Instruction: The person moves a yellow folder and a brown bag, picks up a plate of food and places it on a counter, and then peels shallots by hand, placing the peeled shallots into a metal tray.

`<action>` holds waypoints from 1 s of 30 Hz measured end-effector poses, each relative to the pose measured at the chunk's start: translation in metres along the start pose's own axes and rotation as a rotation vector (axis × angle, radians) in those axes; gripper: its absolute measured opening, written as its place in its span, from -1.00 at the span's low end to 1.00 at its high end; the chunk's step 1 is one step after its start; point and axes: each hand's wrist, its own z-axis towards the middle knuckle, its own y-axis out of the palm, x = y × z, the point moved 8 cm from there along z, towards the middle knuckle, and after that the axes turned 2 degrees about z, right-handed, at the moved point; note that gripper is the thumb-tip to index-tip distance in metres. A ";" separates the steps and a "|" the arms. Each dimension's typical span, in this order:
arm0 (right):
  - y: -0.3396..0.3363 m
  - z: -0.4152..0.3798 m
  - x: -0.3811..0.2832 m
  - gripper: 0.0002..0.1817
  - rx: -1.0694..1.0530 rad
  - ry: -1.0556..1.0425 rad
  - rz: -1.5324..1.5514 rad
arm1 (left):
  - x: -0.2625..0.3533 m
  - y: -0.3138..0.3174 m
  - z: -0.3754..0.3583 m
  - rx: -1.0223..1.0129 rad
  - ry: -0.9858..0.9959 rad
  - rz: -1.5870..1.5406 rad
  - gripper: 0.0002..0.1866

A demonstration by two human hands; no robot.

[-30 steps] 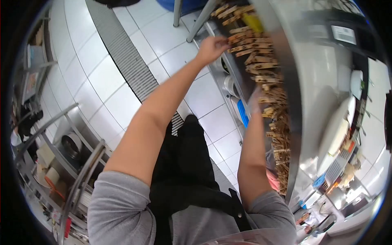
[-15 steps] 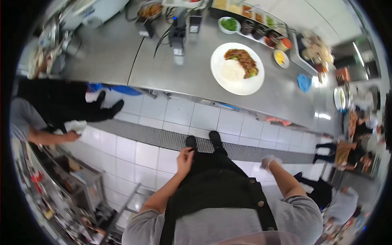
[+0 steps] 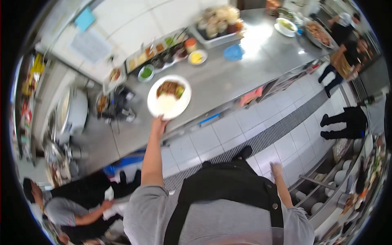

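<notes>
plate of rice and dark meat sits on the steel counter, close to its near edge.

— which hand has it?

— left hand is stretched out to the near rim, touching it. fingers look curled at the rim, but i cannot tell whether they pinch it or only rest against it. right hand hangs low by the apron, holding nothing, and it's too blurred to say whether it is spread or closed.

— how would you take it well?

— i'd judge a thumb on top of the rim and fingers under, then keep it level; the rice mound is heaped in the middle and the meat lies toward the far side, so a tilt could slide food.

— and the room around it?

— near edge of the counter is just beside the plate, so little slack there. small bowls and a tray of containers stand behind it, a blue cloth to the right, and dark appliances to the left. the stretch toward the right is bare steel. on the floor, a person crouches low at the left, others stand far right, and a drain grate runs along the tiles.
</notes>
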 end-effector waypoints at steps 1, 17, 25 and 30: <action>-0.011 -0.048 0.035 -0.64 -0.159 0.505 0.346 | 0.000 0.011 -0.009 0.008 -0.048 -0.061 -0.44; -0.175 -0.039 0.190 -0.61 -0.244 0.226 -0.064 | -0.133 0.386 -0.022 -0.038 -0.104 -0.140 -0.62; -0.257 0.262 0.238 -0.73 0.035 0.433 0.775 | -0.146 0.632 0.042 -0.052 -0.109 -0.327 -0.62; -0.256 0.331 0.278 -0.73 -0.035 0.337 0.519 | -0.156 0.716 0.132 0.053 -0.100 -0.307 -0.63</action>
